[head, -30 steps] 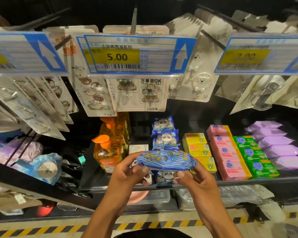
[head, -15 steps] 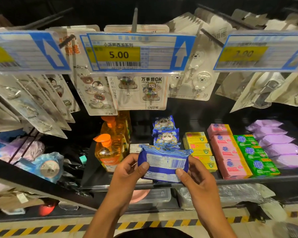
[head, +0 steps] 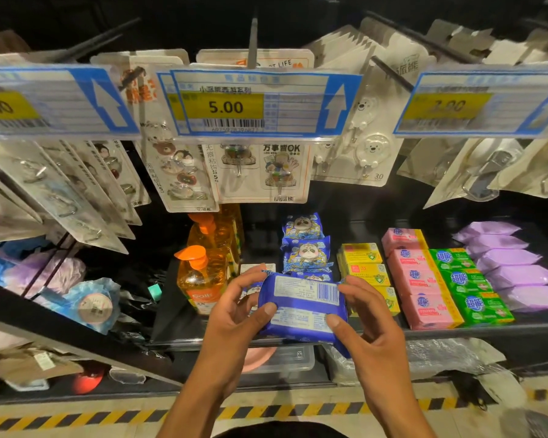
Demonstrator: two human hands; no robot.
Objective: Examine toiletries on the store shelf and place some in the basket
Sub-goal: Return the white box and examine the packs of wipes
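A blue soap packet is held in front of the shelf with its printed back and barcode facing me. My left hand pinches its left end, thumb on the front. My right hand pinches its right end the same way. Behind it, more blue panda packets lie in a row on the black shelf. No basket is in view.
Orange pump bottles stand left of the packets. Yellow, pink and green soap boxes and purple packs lie to the right. Carded hooks and price tags hang above. A striped floor line runs below.
Both hands turned the blue packet over, from its patterned edge to its printed back with the barcode facing me. It stays in the same place before the shelf.
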